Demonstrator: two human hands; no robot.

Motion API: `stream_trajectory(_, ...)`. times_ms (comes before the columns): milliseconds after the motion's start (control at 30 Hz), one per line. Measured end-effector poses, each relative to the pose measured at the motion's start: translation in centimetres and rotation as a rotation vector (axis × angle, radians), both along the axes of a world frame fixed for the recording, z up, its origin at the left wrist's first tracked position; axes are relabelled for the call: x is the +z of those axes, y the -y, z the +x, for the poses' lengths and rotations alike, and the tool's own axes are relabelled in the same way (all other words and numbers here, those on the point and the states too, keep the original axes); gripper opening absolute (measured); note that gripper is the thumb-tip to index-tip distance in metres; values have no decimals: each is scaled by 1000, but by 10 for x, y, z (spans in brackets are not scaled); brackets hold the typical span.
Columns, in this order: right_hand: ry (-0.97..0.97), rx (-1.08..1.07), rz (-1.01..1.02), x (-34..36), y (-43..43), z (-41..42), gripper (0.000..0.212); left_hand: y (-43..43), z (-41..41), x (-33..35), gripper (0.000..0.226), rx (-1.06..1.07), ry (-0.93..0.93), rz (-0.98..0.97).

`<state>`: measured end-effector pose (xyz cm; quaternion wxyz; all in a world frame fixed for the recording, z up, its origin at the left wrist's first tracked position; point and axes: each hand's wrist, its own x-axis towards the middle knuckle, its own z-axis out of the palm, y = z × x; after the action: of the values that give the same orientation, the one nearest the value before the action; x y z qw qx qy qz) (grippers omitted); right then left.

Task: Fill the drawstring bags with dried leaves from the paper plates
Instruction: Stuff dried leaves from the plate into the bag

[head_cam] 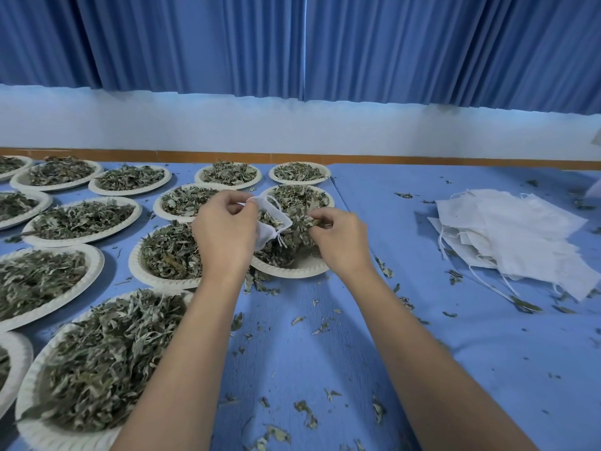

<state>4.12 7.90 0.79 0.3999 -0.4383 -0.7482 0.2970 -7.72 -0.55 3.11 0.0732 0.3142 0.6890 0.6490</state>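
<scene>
Crumbs of dried leaf (305,410) lie scattered over the blue surface (455,369) along its near edge, between the two bare forearms. At the near left corner a paper plate (35,431) is heaped with dried leaves (104,359), and more heaped plates run in rows up the left half toward the far edge.

Further in, about the middle of the surface, the left hand (224,232) holds a small white drawstring bag (273,219) above the middle plate (292,271), which is bare on its right side with leaves on its left. Thumb and fingers pinch the bag's rim and keep the mouth spread. The mouth faces right, toward the other hand. The bag's long axis seems to run from that mouth down and left into the palm, though the hand hides most of its body. Its cords (280,237) dangle below.

The right hand (338,239) has its fingers curled round a clump of leaves (300,222) that touches the bag's mouth.

Well apart, toward the right edge, a loose stack of empty bags (507,229) lies flat, strings trailing. Two far plates (299,183), also full, sit at the far edge, before a white wall (292,125) and blue curtains (195,43).
</scene>
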Motion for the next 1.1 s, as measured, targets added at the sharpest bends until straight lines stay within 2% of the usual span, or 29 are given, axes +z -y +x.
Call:
stream_trajectory(133, -134, -32, -88, 0, -5, 1, 28, 0, 0, -2, 6, 17, 25, 27)
stream_trajectory(233, -119, -25, -124, -5, -6, 1, 28, -2, 3, -4, 15, -1, 2, -5)
stream_trajectory(300, -139, -35, -114, -5, -7, 0, 28, -4, 6, -7, 11, -19, -53, -45)
stream_trajectory(433, -367, -123, -135, -1, -12, 0, 27, -9, 10, -13, 9, -6, -154, -85)
stream_trajectory(533, -472, -93, -185, 1, -10, -1, 28, -13, 13, -16, 10, 23, -155, -130)
stream_trajectory(667, -631, 5, -288, 4, -4, -4, 17, -19, 17, -18, 11, 31, -84, -145)
stream_trajectory(800, -774, 142, -394, 7, 2, -8, 16, -23, 15, -17, 12, 28, 30, -102)
stream_trajectory(933, -771, 170, -445, 5, 7, -11, 26, -21, 16, -13, 12, -34, 270, -12)
stream_trajectory(1100, -604, 159, -333, -2, 7, -11, 25, -20, 21, -8, 22, -170, 553, 133)
